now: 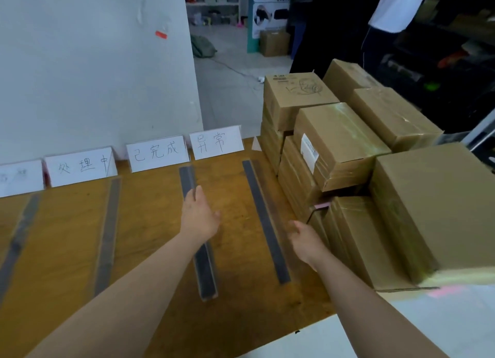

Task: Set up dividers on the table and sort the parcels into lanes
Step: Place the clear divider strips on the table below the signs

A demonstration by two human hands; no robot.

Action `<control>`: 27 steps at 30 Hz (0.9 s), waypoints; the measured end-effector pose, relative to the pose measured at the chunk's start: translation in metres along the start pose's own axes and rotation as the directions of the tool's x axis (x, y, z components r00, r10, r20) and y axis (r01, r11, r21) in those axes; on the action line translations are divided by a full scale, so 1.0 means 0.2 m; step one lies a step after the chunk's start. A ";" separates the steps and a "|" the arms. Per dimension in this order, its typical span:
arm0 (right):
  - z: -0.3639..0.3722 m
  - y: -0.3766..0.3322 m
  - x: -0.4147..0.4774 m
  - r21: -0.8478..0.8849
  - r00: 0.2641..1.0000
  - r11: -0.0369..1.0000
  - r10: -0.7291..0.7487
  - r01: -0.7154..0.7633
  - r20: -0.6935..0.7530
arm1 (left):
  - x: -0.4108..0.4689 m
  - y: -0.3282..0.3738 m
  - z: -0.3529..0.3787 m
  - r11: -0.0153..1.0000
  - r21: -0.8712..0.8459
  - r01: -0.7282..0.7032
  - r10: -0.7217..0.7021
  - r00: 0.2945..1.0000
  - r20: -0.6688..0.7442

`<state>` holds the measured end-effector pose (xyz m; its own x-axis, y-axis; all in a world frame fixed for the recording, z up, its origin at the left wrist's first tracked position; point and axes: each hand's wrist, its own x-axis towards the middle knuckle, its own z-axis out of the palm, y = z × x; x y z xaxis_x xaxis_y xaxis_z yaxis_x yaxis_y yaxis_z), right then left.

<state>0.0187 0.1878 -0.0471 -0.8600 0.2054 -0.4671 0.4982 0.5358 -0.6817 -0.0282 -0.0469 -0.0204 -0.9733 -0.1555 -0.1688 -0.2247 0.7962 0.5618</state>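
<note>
Several dark grey divider strips lie lengthwise on the wooden table (150, 229). My left hand (199, 215) rests over the middle divider (205, 272), fingers apart, holding nothing. To its right lies another divider (265, 218), and two more dividers (108, 237) (18, 240) lie to the left. My right hand (305, 240) hovers open beside the stack of brown cardboard parcels (345, 154) on the table's right side. White label cards (158, 152) with handwriting stand along the table's far edge.
A white wall (93, 63) rises behind the label cards. A person in a white shirt (396, 6) stands beyond the parcels at the top right. A white surface (442, 328) adjoins the table at the bottom right. Shelving and boxes fill the background.
</note>
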 end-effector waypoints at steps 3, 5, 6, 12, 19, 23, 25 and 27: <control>0.03 0.01 0.04 -0.100 0.996 0.994 -0.054 0.046 -0.076 | -0.01 -0.08 0.05 0.987 -0.101 0.123 -0.110 0.986 0.123; 0.04 0.00 0.06 -0.128 0.992 0.991 -0.053 0.038 -0.111 | -0.03 -0.11 0.07 0.982 -0.115 0.146 -0.127 0.979 0.160; 0.04 0.00 0.08 -0.141 0.991 0.989 -0.055 0.038 -0.122 | -0.03 -0.13 0.08 0.983 -0.112 0.144 -0.125 0.979 0.162; 0.04 -0.04 0.14 -0.185 0.986 0.981 -0.086 0.058 -0.143 | -0.05 -0.18 0.12 0.990 -0.058 0.130 -0.121 0.983 0.137; 0.03 -0.06 0.16 -0.193 0.986 0.979 -0.097 0.069 -0.136 | -0.06 -0.17 0.12 0.985 -0.060 0.162 -0.151 0.976 0.156; 0.03 -0.07 0.18 -0.199 0.987 0.978 -0.096 0.069 -0.131 | -0.07 -0.17 0.12 0.984 -0.068 0.164 -0.151 0.974 0.168; 0.02 -0.06 0.17 -0.202 0.988 0.977 -0.093 0.067 -0.126 | -0.08 -0.17 0.12 0.983 -0.078 0.169 -0.153 0.973 0.172; 0.02 -0.06 0.17 -0.189 0.989 0.980 -0.081 0.057 -0.127 | -0.08 -0.16 0.11 0.980 -0.092 0.175 -0.157 0.972 0.177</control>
<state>-0.0171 0.1854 -0.0564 -0.9048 0.2631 -0.3350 0.4190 0.6914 -0.5886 -0.0037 -0.0568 -0.0543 -0.9021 -0.1723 -0.3957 -0.3948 0.6996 0.5955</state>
